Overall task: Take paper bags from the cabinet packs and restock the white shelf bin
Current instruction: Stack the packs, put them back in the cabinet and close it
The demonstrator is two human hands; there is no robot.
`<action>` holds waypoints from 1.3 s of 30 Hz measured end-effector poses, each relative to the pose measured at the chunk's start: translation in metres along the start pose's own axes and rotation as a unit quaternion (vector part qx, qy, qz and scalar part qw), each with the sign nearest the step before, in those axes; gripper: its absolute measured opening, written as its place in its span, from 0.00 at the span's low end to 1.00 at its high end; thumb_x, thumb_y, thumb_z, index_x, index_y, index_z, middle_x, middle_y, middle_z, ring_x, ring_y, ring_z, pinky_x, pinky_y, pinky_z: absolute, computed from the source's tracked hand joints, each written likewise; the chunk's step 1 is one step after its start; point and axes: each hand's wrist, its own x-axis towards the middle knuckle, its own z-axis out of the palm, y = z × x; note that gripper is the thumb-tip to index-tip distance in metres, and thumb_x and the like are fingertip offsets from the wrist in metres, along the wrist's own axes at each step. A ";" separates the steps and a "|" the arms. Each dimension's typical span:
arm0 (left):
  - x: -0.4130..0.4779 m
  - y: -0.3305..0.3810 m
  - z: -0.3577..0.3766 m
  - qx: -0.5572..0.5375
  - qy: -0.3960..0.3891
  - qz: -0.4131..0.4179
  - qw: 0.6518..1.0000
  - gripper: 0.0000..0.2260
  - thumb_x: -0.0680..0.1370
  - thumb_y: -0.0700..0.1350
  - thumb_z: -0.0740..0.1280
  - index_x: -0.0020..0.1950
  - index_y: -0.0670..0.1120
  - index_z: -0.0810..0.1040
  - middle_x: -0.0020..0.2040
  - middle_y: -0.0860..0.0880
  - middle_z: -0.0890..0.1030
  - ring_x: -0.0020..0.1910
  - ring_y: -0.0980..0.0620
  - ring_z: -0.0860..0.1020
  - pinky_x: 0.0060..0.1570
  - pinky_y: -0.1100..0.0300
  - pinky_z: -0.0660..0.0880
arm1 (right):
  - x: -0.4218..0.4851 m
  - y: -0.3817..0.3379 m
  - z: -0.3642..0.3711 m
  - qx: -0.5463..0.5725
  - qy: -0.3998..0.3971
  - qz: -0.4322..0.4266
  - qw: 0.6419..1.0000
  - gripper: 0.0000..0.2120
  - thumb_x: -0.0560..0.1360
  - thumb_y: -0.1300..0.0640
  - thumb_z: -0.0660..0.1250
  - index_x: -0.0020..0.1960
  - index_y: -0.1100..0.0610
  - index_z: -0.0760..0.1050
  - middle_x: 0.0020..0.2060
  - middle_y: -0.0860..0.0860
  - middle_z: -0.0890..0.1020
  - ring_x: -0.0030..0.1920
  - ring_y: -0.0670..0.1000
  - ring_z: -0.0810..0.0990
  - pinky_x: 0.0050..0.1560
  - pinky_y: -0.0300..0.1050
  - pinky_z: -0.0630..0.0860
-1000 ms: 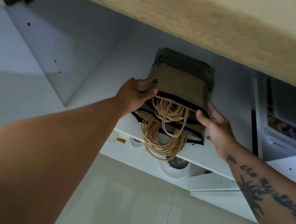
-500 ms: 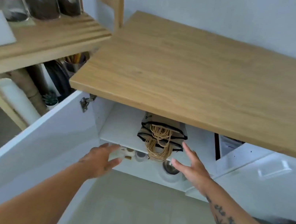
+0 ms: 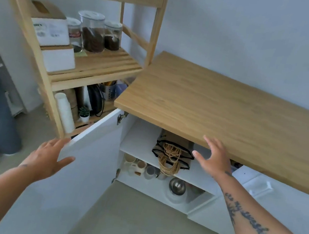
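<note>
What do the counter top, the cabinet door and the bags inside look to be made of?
Counter top: wood or wood-look board, matte, with visible grain lines. Cabinet door: smooth white panel, probably laminated board, faintly glossy. Bags: brown kraft paper by their dull tan colour, with twisted cord handles hanging out.

Wooden countertop point(image 3: 220, 110) is bare. Under it, the upper cabinet shelf point(image 3: 139, 146) has a pack of brown paper bags point(image 3: 173, 149) lying flat, twine handles hanging over the front edge. Lower shelf point(image 3: 159, 187): mugs point(image 3: 138, 165) on the left w/ a metal bowl point(image 3: 177, 186) to their right (rest too dim to tell).
</note>
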 end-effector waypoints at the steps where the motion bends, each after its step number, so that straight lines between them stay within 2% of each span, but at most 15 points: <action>1: -0.010 -0.008 0.005 -0.015 -0.011 -0.028 0.999 0.31 0.75 0.59 0.62 0.74 0.50 0.57 0.71 0.43 0.68 0.67 0.41 0.69 0.64 0.45 0.69 | 0.005 0.000 -0.001 -0.032 -0.018 0.004 0.999 0.36 0.71 0.38 0.65 0.74 0.44 0.55 0.76 0.50 0.52 0.76 0.55 0.49 0.72 0.58 0.55; 3: -0.029 -0.022 0.012 -0.034 0.005 -0.077 0.996 0.29 0.75 0.60 0.60 0.73 0.51 0.59 0.67 0.43 0.73 0.61 0.41 0.74 0.58 0.47 0.73 | 0.014 0.000 -0.001 -0.092 -0.068 0.008 0.993 0.39 0.71 0.35 0.62 0.75 0.44 0.48 0.77 0.50 0.47 0.76 0.56 0.45 0.73 0.60 0.52; 5: -0.045 -0.032 0.017 -0.043 0.040 -0.116 0.991 0.26 0.75 0.61 0.59 0.71 0.53 0.63 0.66 0.44 0.74 0.60 0.41 0.75 0.56 0.48 0.73 | 0.021 0.000 0.003 -0.145 -0.102 -0.001 0.984 0.42 0.71 0.32 0.60 0.76 0.45 0.43 0.77 0.50 0.43 0.76 0.57 0.42 0.74 0.62 0.47; 10: -0.068 -0.034 0.027 -0.057 0.068 -0.199 0.976 0.24 0.75 0.64 0.53 0.68 0.57 0.66 0.63 0.46 0.77 0.59 0.40 0.75 0.55 0.49 0.72 | 0.025 0.010 0.014 -0.211 -0.106 -0.027 0.971 0.48 0.69 0.29 0.58 0.75 0.47 0.35 0.76 0.52 0.36 0.75 0.59 0.36 0.73 0.64 0.40; 16: -0.086 0.015 0.044 -0.066 0.079 -0.224 0.969 0.21 0.79 0.60 0.49 0.69 0.57 0.64 0.66 0.47 0.74 0.61 0.40 0.73 0.55 0.51 0.69 | 0.031 0.031 0.014 -0.217 -0.116 -0.087 0.965 0.49 0.68 0.29 0.58 0.74 0.47 0.34 0.75 0.52 0.35 0.75 0.58 0.35 0.71 0.63 0.37; 25: -0.124 0.114 0.087 -0.091 0.111 -0.227 0.963 0.21 0.81 0.55 0.47 0.75 0.56 0.54 0.72 0.48 0.68 0.65 0.42 0.71 0.58 0.51 0.68 | 0.038 0.054 0.018 -0.232 -0.074 -0.176 0.954 0.47 0.70 0.32 0.58 0.75 0.49 0.34 0.76 0.52 0.37 0.75 0.59 0.38 0.70 0.63 0.38; 31: -0.128 0.166 0.108 -0.131 0.065 -0.194 0.970 0.26 0.82 0.52 0.49 0.77 0.51 0.43 0.76 0.47 0.58 0.68 0.40 0.67 0.62 0.52 0.66 | 0.044 0.064 -0.006 -0.228 -0.132 -0.211 0.941 0.42 0.74 0.40 0.60 0.75 0.50 0.36 0.76 0.50 0.39 0.76 0.55 0.40 0.73 0.59 0.42; 35: -0.129 0.202 0.119 -0.213 0.059 -0.157 0.962 0.27 0.82 0.50 0.51 0.77 0.49 0.40 0.77 0.47 0.53 0.73 0.44 0.61 0.68 0.55 0.60 | 0.056 0.084 -0.027 -0.220 -0.165 -0.199 0.941 0.38 0.77 0.41 0.56 0.76 0.52 0.37 0.76 0.49 0.39 0.76 0.52 0.40 0.73 0.58 0.43; 39: -0.134 0.238 0.135 -0.297 0.059 -0.121 0.945 0.29 0.82 0.48 0.51 0.76 0.48 0.37 0.78 0.49 0.46 0.76 0.50 0.50 0.71 0.58 0.51 | 0.060 0.118 -0.046 -0.235 -0.166 -0.179 0.941 0.37 0.77 0.40 0.52 0.75 0.53 0.35 0.76 0.49 0.38 0.76 0.52 0.39 0.74 0.58 0.43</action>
